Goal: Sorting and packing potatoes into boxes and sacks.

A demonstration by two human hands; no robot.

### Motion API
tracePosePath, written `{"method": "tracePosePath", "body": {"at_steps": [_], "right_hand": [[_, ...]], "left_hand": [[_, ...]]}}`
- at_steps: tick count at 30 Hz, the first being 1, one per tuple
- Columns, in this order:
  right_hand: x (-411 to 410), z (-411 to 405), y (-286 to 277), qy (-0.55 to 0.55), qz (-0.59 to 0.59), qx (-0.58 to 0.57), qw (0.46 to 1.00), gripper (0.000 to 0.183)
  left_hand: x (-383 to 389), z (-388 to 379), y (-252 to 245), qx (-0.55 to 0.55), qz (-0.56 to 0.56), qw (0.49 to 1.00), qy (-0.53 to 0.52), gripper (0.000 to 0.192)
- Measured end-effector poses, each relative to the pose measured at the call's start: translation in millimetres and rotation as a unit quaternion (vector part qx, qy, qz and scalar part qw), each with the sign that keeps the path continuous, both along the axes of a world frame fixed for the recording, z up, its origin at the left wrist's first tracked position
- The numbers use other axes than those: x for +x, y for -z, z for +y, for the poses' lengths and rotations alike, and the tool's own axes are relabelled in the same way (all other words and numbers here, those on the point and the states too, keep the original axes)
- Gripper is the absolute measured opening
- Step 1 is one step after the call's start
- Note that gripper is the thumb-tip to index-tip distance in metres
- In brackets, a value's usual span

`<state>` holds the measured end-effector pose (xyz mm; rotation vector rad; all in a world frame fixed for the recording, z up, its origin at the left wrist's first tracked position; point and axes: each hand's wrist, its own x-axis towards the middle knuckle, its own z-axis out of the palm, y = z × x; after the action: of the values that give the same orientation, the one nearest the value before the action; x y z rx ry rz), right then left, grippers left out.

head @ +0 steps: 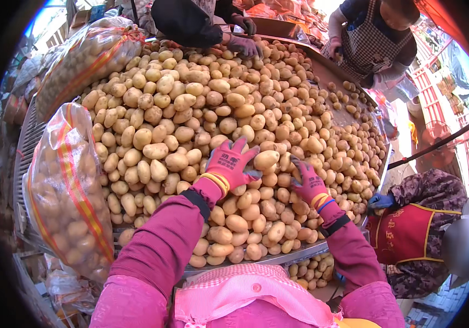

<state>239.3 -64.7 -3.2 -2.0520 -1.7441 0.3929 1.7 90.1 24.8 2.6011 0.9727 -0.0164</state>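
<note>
A large heap of potatoes (164, 131) covers the sorting table before me. My left hand (231, 164), in a pink glove with printed writing and yellow bands at the wrist, lies on the heap with its fingers spread. Just right of its thumb is a pale oblong potato (266, 160). My right hand (310, 182), gloved alike with yellow and blue bands, rests among the potatoes on the other side. Its thumb and fingers are apart, touching potatoes, and none is plainly gripped. Some fingertips are hidden between the potatoes.
Two mesh sacks of potatoes (64, 192) (91, 61) stand at the left. A co-worker's gloved hand (244, 46) reaches in from the far side. Other people stand at the upper right and right, one with a blue glove (382, 201). The table's metal edge (259, 260) runs before me.
</note>
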Motion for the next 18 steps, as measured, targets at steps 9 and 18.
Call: {"method": "tracePosePath", "body": {"at_steps": [9,18], "right_hand": [[17.0,-120.9,23.5,0.23,0.908,0.116,0.332,0.044],[-5.8,-68.9,1.3,0.138,0.474,0.14,0.858,0.051]], "left_hand": [[-20.5,-48.0,31.2,-0.247,-0.355,0.901,-0.045,0.05],[-58.0,-76.7,-8.3,-0.37,-0.462,0.796,-0.126,0.051]]}}
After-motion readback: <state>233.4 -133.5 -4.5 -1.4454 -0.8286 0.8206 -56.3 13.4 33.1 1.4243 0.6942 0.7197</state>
